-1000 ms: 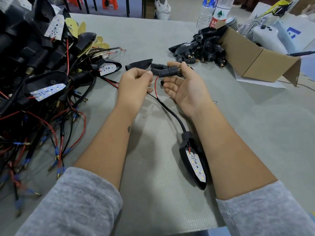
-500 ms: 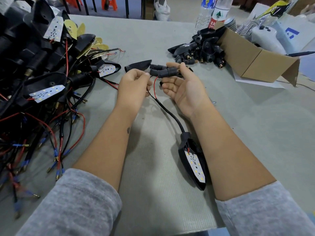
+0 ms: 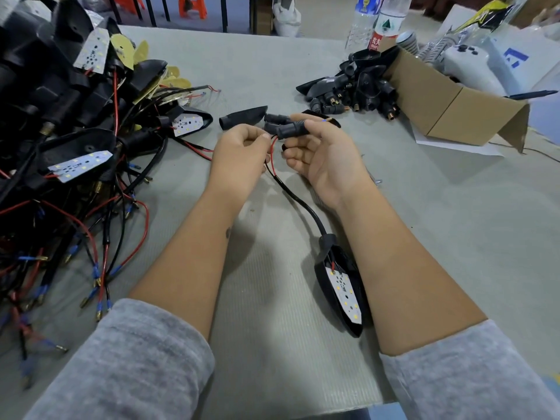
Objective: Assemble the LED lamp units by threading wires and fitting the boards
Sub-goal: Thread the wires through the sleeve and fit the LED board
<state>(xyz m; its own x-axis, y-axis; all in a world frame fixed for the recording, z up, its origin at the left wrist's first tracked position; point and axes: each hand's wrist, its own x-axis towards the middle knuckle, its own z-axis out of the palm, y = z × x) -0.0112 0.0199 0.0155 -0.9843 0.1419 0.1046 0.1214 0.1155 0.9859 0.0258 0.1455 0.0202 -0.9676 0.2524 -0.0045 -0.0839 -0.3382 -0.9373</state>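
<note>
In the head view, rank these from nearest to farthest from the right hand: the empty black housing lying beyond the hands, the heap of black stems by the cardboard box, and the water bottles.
From the right hand:
1. Empty black housing, just beyond the hands, toward the left.
2. Heap of black stems, farther back and right, beside the cardboard box.
3. Water bottles, at the table's far edge.

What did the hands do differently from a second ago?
Very little. The right hand curled its fingers in a bit more around the black stem. The left hand still pinches the red wire by the stem's end. The lamp shell with its white board still lies on the table, and nothing was let go.
</note>
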